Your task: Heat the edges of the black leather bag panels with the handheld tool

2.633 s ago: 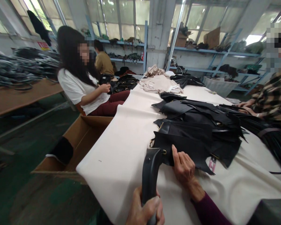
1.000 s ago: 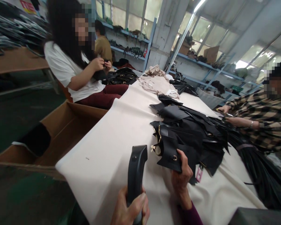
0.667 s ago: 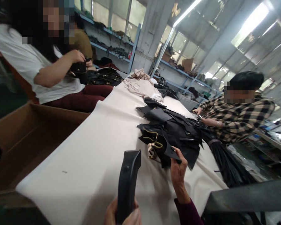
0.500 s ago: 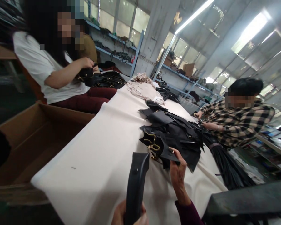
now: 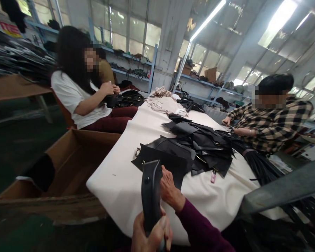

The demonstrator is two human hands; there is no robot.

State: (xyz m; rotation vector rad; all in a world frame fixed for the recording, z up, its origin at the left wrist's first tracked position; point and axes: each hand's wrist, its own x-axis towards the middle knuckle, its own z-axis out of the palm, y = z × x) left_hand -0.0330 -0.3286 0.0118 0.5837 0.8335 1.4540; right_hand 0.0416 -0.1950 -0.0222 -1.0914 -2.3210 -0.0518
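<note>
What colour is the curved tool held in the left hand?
The tool in the left hand is black, seen best in the head view, the only one.

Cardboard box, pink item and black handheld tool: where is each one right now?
Cardboard box (image 5: pixel 68 210), head view, outer near wall.
Pink item (image 5: pixel 213 177), head view, its middle.
Black handheld tool (image 5: pixel 150 192), head view, long body.

Beige cloth (image 5: pixel 168 105): heap, far end of desk (image 5: pixel 120 196). Strips (image 5: pixel 257 162): black, bundled, right edge. Carton (image 5: pixel 63 208): open, brown, beside left edge. Shelves (image 5: pixel 154 71): blue, loaded, beyond far edge. Persons: white top (image 5: pixel 70 96), left edge; plaid shirt (image 5: pixel 273 122), right edge.
</note>
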